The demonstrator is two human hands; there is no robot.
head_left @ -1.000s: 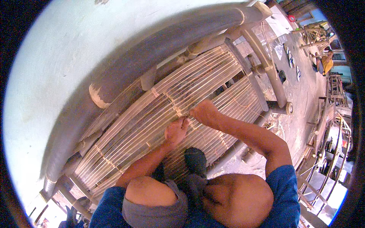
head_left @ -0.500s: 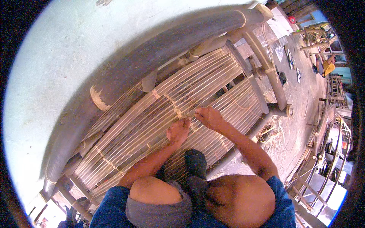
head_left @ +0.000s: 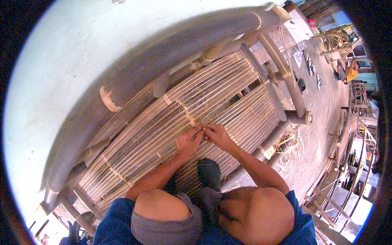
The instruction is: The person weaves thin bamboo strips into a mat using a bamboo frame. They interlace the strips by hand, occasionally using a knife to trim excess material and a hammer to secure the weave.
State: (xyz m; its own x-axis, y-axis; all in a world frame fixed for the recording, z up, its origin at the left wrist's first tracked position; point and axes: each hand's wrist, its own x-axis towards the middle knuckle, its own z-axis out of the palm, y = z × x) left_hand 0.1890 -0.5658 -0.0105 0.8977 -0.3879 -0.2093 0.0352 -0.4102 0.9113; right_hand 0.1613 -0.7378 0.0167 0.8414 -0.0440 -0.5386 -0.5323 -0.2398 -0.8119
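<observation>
Item: slatted seat panel of pale split-bamboo strips [head_left: 212, 102], forming the deck of a large bamboo bench frame; the panel is lying flat, filling the middle of the view, directly in front of the person's knees.

Left hand [head_left: 188, 141]: resting on the slats near the panel's centre, fingers curling closed, pinching at a thin pale binding strand [head_left: 192, 119] that is running across the strips. What exactly is sitting between the fingertips is too small to tell.

Right hand [head_left: 217, 134]: lying just beside the left, fingertips meeting it at the same spot on the strand, fingers closing in a pinch.

Surroundings: thick round bamboo pole, grey-brown [head_left: 179, 49], forming the backrest rail beyond the panel, standing against a pale green wall [head_left: 61, 73]. Dark rounded object [head_left: 209, 173] sitting on the slats between the forearms. Loose bamboo shavings [head_left: 292, 143] lying on the concrete floor at the right. Another person in a yellow top [head_left: 350, 72] sitting well apart, upper right.
</observation>
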